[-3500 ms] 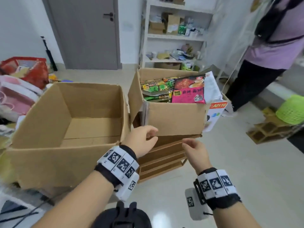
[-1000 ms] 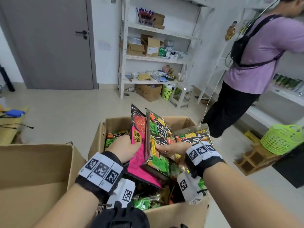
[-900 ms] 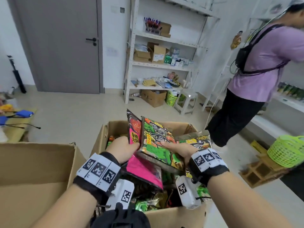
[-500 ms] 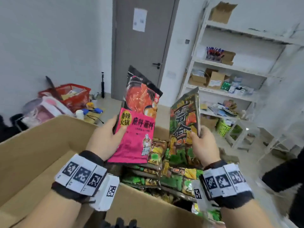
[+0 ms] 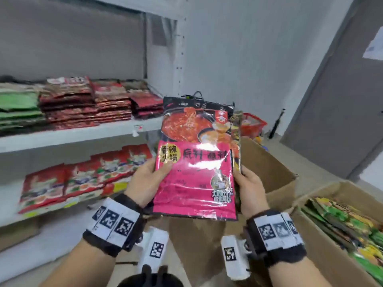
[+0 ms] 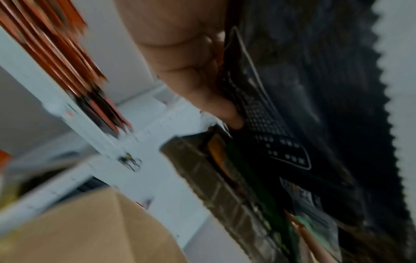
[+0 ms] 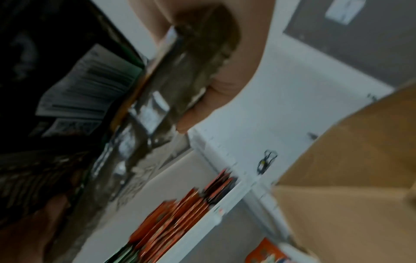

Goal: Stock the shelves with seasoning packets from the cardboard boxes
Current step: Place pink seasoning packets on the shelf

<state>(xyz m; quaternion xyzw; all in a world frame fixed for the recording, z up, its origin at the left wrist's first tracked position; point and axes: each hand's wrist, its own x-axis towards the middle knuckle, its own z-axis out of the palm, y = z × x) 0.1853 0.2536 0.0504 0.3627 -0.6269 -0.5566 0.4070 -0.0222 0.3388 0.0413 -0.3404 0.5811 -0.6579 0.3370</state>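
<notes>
Carrying step: left hand [image 5: 145,183] gripping pink packet [image 5: 194,162]; right hand [image 5: 250,189] gripping green packet [image 5: 238,141]; next, sorting onto matching shelf [image 5: 83,133] stacks.

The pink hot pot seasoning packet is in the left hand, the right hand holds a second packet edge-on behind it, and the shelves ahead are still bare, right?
Not bare. The head view shows the shelves already carrying stacked red and green packets. The left hand does hold the pink hot pot seasoning packet, and the right hand a second packet.

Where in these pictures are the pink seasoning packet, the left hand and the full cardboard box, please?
pink seasoning packet [image 5: 194,183]: head view, its pink lower front.
left hand [image 5: 145,183]: head view, back of the hand.
full cardboard box [image 5: 331,253]: head view, its near side wall.
</notes>
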